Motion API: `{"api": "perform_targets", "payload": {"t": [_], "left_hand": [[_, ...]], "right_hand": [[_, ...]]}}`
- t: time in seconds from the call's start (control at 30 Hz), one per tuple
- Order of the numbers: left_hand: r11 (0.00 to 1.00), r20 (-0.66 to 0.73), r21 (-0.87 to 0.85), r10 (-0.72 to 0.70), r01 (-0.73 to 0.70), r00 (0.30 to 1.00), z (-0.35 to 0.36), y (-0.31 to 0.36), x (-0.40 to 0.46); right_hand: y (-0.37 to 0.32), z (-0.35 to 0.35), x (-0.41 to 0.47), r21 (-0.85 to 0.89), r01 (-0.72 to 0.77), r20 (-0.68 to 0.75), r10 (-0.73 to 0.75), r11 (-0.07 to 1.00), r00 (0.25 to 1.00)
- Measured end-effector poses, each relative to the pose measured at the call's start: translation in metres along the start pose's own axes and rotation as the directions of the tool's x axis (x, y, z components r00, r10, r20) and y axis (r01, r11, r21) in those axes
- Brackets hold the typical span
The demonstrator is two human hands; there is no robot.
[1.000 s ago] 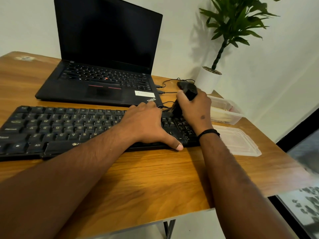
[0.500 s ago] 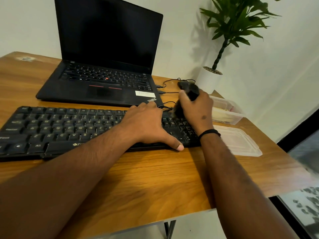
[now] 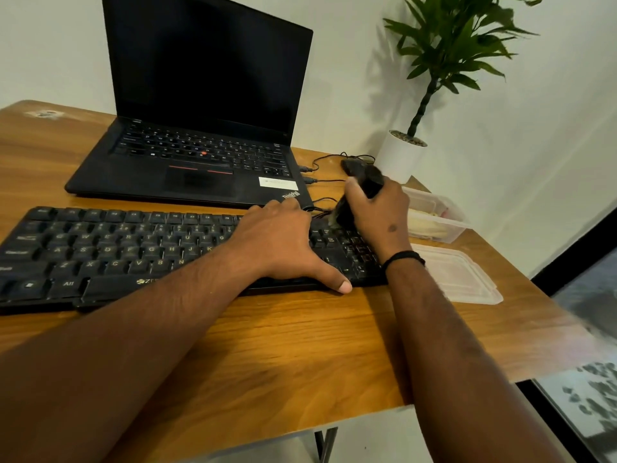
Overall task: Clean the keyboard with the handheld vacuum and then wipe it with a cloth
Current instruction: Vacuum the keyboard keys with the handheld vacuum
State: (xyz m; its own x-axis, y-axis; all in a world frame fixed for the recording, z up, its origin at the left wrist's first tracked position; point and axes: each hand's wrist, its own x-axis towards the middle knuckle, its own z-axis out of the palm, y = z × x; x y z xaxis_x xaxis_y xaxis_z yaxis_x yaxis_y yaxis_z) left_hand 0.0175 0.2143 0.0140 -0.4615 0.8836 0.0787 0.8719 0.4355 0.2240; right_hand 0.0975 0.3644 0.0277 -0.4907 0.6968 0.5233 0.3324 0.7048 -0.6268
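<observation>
Little changed over the last second: right hand (image 3: 380, 215) still clenched round small black handheld vacuum (image 3: 362, 192) at right-centre, left hand (image 3: 280, 242) flat, steadying long black keyboard (image 3: 110, 252) at lower left; vacuuming continuing, wiping pending.

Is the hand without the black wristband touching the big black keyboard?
Touching. The head view shows the left hand lying flat on the black full-size keyboard, covering its keys, with the thumb along the front edge and no gap visible.

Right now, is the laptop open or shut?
Open: the laptop has its dark screen standing upright behind its exposed keys, beyond the keyboard.
</observation>
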Motion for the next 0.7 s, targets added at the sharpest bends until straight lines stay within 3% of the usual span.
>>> {"api": "perform_targets", "payload": {"t": [0.13,0.23,0.3,0.37,0.47,0.7], "left_hand": [[1.000,0.005,-0.006,-0.003,0.003,1.000,-0.002,0.001,-0.001],[1.000,0.006,0.005,0.004,-0.004,1.000,-0.001,0.001,-0.001],[1.000,-0.003,0.007,0.014,-0.014,1.000,-0.001,0.000,-0.001],[0.999,-0.017,0.005,0.036,-0.036,0.999,0.001,0.001,-0.002],[0.998,-0.032,0.000,0.063,-0.063,0.997,0.002,0.001,-0.002],[0.998,-0.030,-0.003,0.069,-0.069,0.997,0.002,0.002,-0.001]], "right_hand": [[0.033,-0.023,0.013,-0.178,-0.142,-0.262,0.092,0.974,0.961],[0.035,-0.031,0.011,-0.011,-0.077,-0.326,0.069,0.997,0.943],[0.027,-0.029,0.008,0.211,-0.040,-0.277,0.099,0.977,0.956],[0.022,-0.024,0.005,0.344,-0.038,-0.120,0.084,0.938,0.989],[0.012,-0.014,-0.002,0.332,0.032,0.025,-0.043,0.943,0.999],[0.008,-0.011,-0.005,0.307,0.090,-0.055,-0.076,0.947,0.996]]}}
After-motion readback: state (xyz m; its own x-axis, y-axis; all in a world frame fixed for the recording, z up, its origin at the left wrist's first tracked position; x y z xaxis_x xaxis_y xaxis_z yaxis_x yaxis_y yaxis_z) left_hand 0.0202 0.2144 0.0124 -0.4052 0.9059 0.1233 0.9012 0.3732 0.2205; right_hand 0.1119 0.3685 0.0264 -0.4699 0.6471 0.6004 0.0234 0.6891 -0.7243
